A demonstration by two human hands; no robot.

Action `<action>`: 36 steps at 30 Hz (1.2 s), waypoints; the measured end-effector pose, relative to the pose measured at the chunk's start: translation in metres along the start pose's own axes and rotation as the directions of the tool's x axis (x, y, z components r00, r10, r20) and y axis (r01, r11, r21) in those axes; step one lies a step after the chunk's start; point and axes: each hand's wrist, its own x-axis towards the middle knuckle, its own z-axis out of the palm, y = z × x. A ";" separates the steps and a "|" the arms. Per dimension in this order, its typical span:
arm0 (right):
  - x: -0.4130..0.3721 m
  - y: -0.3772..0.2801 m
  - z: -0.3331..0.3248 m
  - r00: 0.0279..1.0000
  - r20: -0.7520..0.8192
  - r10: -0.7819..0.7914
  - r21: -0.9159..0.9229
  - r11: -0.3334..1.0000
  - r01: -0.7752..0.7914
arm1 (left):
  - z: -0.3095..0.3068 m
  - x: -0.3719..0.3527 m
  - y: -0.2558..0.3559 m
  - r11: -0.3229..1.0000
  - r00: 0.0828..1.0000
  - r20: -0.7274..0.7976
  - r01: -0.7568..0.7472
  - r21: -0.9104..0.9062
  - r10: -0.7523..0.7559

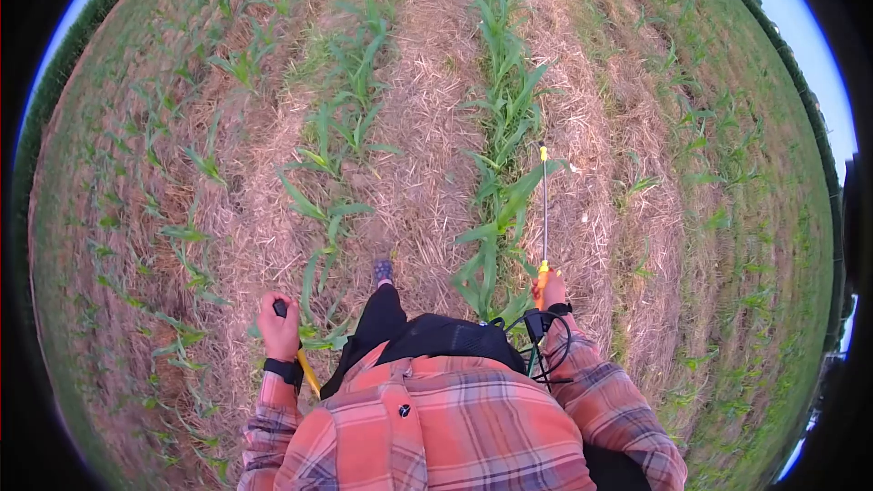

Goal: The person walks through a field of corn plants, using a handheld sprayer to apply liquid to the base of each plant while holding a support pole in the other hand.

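Note:
My right hand (553, 290) is closed around the yellow handle of a spray wand (545, 218). Its thin metal tube points forward to a yellow nozzle (544, 154) beside the leaves of a young maize row (502, 109). On the other side, my left hand (277, 327) is wrapped around the black end of a pump lever (310, 375), whose yellow shaft runs back past my wrist. A black cable (556, 359) loops near my right wrist. The sprayer's tank is out of sight.
Another maize row (332, 164) runs forward on my left, close to my shoe (383, 270). Dry straw (427, 118) covers the soil between rows. More young plants (186, 235) grow farther left and right. A dark tree line (791, 73) edges the field.

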 end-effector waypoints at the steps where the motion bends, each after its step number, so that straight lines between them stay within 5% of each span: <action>1: 0.007 0.003 0.008 0.999 -0.021 -0.039 0.012 0.999 0.039 | 0.004 0.011 -0.005 0.999 0.999 -0.008 -0.034 -0.016 0.034; 6: 0.015 -0.010 0.083 1.000 0.000 0.005 -0.139 0.990 -0.005 | 0.015 0.082 -0.001 0.986 0.987 0.007 -0.161 0.032 0.161; 8: 0.013 -0.008 0.119 0.999 0.045 0.004 -0.272 0.962 0.009 | 0.013 0.104 -0.007 0.996 0.997 0.071 0.024 -0.086 -0.018; 10: 0.000 -0.016 0.164 0.998 0.040 -0.040 -0.314 0.948 0.051 | 0.008 0.128 -0.010 0.982 0.998 0.059 0.015 -0.188 -0.004; 12: 0.000 -0.019 0.197 0.993 0.116 -0.033 -0.499 0.862 0.087 | 0.001 0.150 -0.019 0.980 0.997 0.066 0.052 -0.192 -0.040; 21: -0.004 -0.021 0.296 0.934 0.347 0.084 -0.737 0.640 0.217 | 0.005 0.213 -0.028 0.990 0.997 0.063 0.045 -0.137 -0.036; 28: 0.012 -0.051 0.325 0.898 0.411 0.158 -0.724 0.656 0.215 | 0.031 0.249 -0.009 0.989 0.997 0.073 0.003 -0.150 0.008; 30: 0.033 -0.060 0.325 0.905 0.404 0.136 -0.721 0.657 0.223 | 0.041 0.258 0.018 0.969 0.991 0.088 0.116 -0.218 -0.099; 36: 0.122 -0.105 0.319 0.941 0.329 0.076 -0.625 0.764 0.156 | 0.102 0.314 0.041 0.994 0.998 0.044 -0.051 -0.101 0.055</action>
